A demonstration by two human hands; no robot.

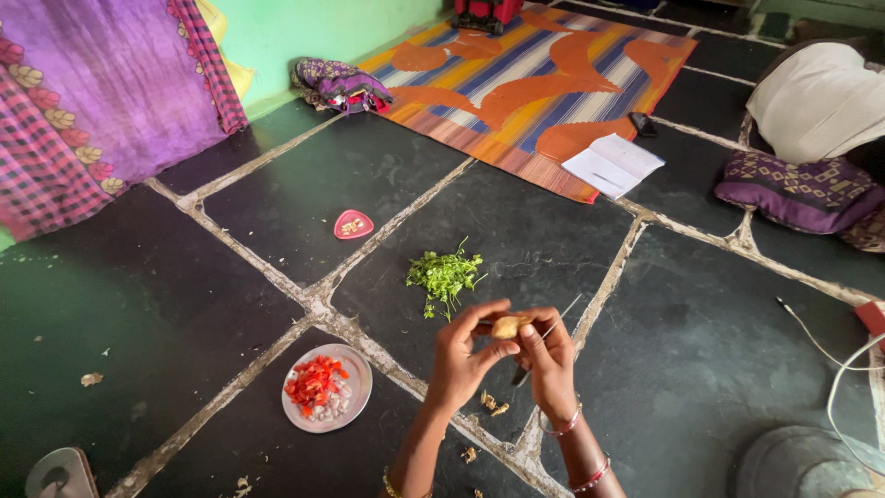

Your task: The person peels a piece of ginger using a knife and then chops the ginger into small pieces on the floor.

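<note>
**Both hands on a small tan piece above the stone floor**

The lower arms are cut off at the bottom edge, and a grey round object (811,466) at the lower right is only partly in frame. What the tan piece (509,326) is cannot be made out for certain; it looks like a knobbly root. The left hand (461,355) pinches it between thumb and fingers, and the right hand (551,361) is closed around a thin knife (553,332) held against it. Pale peelings (492,403) lie on the floor (369,175) just below. An open white booklet (613,164) rests at the striped mat's (535,83) edge. Green herbs (444,275) lie just beyond the hands; a plate (359,391) of chopped red bits sits to their left.
</note>
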